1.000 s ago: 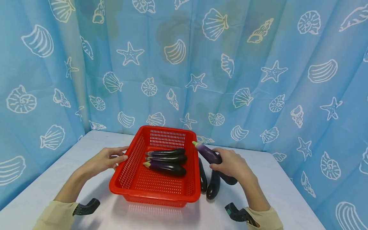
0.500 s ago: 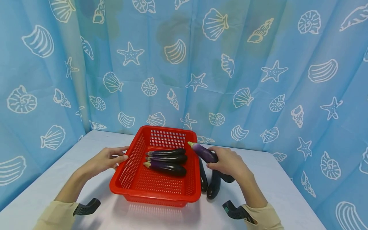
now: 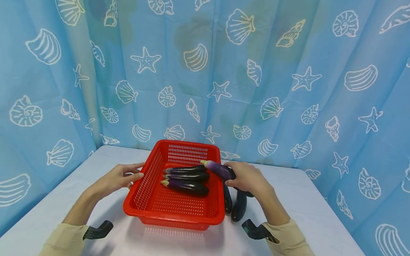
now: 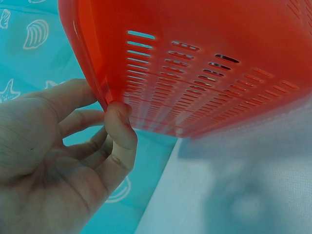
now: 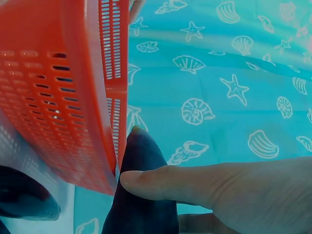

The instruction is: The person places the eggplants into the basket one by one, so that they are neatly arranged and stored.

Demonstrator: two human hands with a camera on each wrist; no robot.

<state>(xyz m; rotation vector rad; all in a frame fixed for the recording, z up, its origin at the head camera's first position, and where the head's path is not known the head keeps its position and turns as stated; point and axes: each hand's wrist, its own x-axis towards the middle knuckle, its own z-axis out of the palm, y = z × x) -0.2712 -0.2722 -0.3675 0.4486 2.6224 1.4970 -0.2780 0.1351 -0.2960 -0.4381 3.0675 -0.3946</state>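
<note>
Here, the right hand [image 3: 246, 177] grips the eggplant [image 3: 220, 170], its long axis slanting, stem inward, over the right side of the basket [image 3: 173, 216], perhaps clear of it; the left hand [image 3: 125, 174] pinches its left side.

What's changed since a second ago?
The right hand has carried its eggplant leftward, stem end now reaching over the red basket. Nothing was taken up or released. The left hand still holds the left rim; the three eggplants inside lie as before.
</note>
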